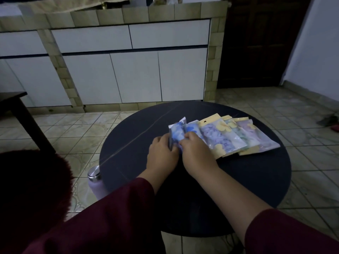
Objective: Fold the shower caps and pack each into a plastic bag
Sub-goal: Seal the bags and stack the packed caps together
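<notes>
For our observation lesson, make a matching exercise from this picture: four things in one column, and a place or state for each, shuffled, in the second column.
Column one:
1. blue packet
2. packed bags
3. metal-capped bottle
4. round table

Column two:
A. on the floor, left of the table
B. held up between both hands
C. dark top, bearing the bags
D. lying overlapped in a row on the right

Pairs: 1-B, 2-D, 3-A, 4-C

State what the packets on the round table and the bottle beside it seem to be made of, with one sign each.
Packets: likely clear glossy plastic film with yellow card headers; contents show through. Bottle: probably metal, given its shiny silver cap and matte lilac body.
</notes>
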